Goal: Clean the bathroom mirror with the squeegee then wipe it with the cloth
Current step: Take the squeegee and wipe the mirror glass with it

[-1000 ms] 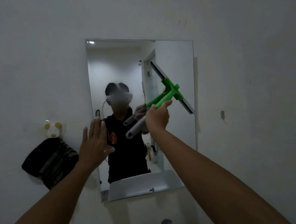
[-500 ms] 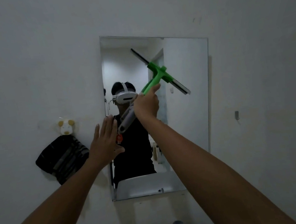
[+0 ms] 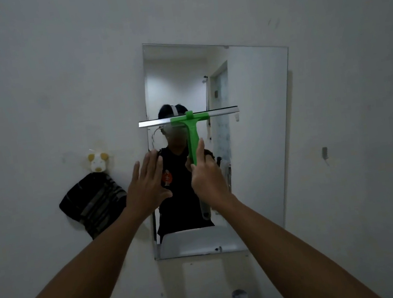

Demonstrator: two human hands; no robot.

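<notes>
Squeegee (image 3: 190,122) pass under way: right hand (image 3: 207,176) fingers clenched on its handle, blade level mid-mirror (image 3: 259,140). Left hand (image 3: 146,184) splayed, empty. Cloth (image 3: 93,207) hangs left, unused; step 2 remains.

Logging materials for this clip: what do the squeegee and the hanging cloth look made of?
Squeegee: handle looks like matte green plastic, uniform bright colour; the blade bar looks like brushed metal, pale with a sheen, and has a thin dark edge, probably rubber. Cloth: soft dark striped fabric, draped in folds; weave too dim to tell.
</notes>
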